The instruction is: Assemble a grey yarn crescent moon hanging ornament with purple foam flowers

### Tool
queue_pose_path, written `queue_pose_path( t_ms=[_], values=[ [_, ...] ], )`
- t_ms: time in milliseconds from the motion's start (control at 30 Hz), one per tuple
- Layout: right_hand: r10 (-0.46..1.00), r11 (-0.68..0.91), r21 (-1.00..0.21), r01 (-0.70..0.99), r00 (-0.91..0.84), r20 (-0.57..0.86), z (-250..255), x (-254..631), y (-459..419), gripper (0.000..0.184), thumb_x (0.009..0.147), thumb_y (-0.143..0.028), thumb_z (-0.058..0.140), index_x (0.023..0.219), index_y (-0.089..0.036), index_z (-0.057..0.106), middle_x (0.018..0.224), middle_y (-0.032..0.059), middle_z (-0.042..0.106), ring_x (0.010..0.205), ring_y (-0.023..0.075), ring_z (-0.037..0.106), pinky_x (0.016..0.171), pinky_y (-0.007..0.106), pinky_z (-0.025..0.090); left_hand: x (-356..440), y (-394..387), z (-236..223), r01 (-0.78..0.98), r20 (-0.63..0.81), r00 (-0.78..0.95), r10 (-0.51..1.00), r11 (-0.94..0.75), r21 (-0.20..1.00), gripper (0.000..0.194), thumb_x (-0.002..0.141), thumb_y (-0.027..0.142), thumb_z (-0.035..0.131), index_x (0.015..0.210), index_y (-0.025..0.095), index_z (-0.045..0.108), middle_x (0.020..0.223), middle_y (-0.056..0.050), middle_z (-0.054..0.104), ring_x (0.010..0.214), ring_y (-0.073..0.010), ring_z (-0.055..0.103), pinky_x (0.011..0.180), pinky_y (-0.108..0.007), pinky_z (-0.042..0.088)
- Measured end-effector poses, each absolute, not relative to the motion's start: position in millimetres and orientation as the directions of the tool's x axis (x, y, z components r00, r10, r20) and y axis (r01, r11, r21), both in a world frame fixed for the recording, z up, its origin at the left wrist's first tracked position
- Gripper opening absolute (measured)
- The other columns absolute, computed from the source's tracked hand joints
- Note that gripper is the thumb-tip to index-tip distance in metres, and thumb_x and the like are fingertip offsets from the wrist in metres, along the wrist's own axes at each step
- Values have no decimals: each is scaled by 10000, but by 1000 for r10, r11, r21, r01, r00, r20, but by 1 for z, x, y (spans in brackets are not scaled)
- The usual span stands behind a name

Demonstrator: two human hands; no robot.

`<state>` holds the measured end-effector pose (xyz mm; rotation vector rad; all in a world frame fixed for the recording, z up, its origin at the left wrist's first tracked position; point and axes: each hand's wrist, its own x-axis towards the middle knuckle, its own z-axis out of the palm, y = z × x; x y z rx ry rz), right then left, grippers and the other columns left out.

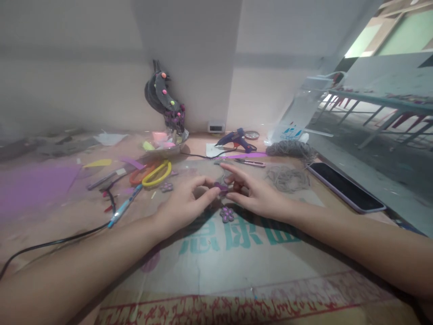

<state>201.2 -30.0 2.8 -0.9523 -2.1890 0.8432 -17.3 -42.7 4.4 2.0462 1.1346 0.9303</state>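
At centre, pinching a small dark-purple piece (221, 187) in the nearly closed left hand (186, 202), beside the half-spread right hand (256, 193), can't tell if gripping; could drop it by slackening!

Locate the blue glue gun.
In the head view, the blue glue gun lies slightly right of center, beyond the right hand and left of the gray yarn bundle.

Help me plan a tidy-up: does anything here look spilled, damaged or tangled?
I see no clear spill or breakage, though the far left is blurred. The untidy spot is the loose grey yarn beyond the right hand: its loops sprawl messily, unlike the more compact grey bundle behind it.
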Motion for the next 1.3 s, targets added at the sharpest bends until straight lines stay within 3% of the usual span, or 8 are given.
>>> queue_pose_path(
  t_ms=[100, 167, 367, 467, 700, 933, 1167, 1300],
  values=[
    [841, 502, -707, 499, -472, 264, 3, 206, -25, 313, 904, -258, 544, 1200, -181, 612, 774, 8, 649, 661, 132, 569, 624, 273, 474, -17, -43, 5, 470, 249, 396, 884, -428, 772, 228, 913, 401, 533, 881, 188, 606, 818, 9, 664, 780, -150, 623, 739, -253, 476],
    [865, 488, -690, 535, -403, 300, 5, 209, -22, 208, 901, -295, 562, 1039, -177, 664, 782, 14, 657, 640, 128, 563, 599, 269, 460, -17, -43, 5, 474, 223, 395, 891, -405, 782, 227, 907, 397, 537, 848, 186, 595, 782, 13, 650, 755, -149, 617, 714, -251, 472],
    [742, 670, -592, 448, -437, 509, 9, 208, -27, 251, 928, -335, 560, 1112, -186, 640, 1051, 70, 656, 789, 144, 610, 694, 290, 504, -16, -42, 3, 493, 196, 440, 876, -418, 763, 237, 909, 407, 525, 859, 189, 603, 775, 7, 663, 733, -154, 616, 695, -262, 466],
    [689, 724, -534, 437, -498, 527, 6, 202, -32, 211, 924, -309, 578, 1064, -181, 671, 1026, 78, 637, 913, 171, 611, 721, 290, 505, -15, -41, 1, 521, 253, 471, 845, -497, 694, 206, 900, 369, 540, 841, 190, 624, 783, 8, 661, 750, -152, 603, 717, -266, 450],
    [728, 677, -480, 558, -411, 549, 26, 213, -22, 192, 934, -309, 545, 990, -189, 684, 931, 51, 693, 799, 164, 619, 709, 297, 491, -13, -41, 2, 520, 249, 485, 838, -506, 688, 202, 899, 358, 547, 844, 191, 646, 788, 4, 681, 729, -148, 606, 685, -262, 447],
    [864, 451, -199, 870, -370, 343, 36, 260, 34, 288, 906, -296, 554, 1130, -199, 708, 1099, 79, 729, 967, 259, 660, 812, 365, 492, -15, -40, 2, 524, 188, 438, 879, -419, 742, 264, 903, 430, 547, 870, 190, 651, 741, 15, 668, 650, -127, 588, 631, -247, 441],
    [801, 559, -22, 829, -532, 273, 7, 266, 49, 366, 928, -193, 478, 1251, -187, 652, 1213, 131, 673, 1077, 261, 625, 922, 378, 471, -14, -39, 3, 488, 158, 419, 894, -368, 792, 283, 891, 439, 553, 854, 180, 660, 756, 0, 676, 662, -133, 593, 617, -243, 448],
    [829, 516, -46, 856, -484, 280, 11, 269, 50, 342, 920, -184, 459, 1157, -192, 705, 1137, 107, 709, 993, 248, 650, 869, 351, 475, -14, -38, 3, 475, 144, 412, 900, -347, 808, 279, 892, 433, 557, 841, 177, 655, 750, 0, 679, 649, -128, 594, 592, -230, 435]
  ],
)
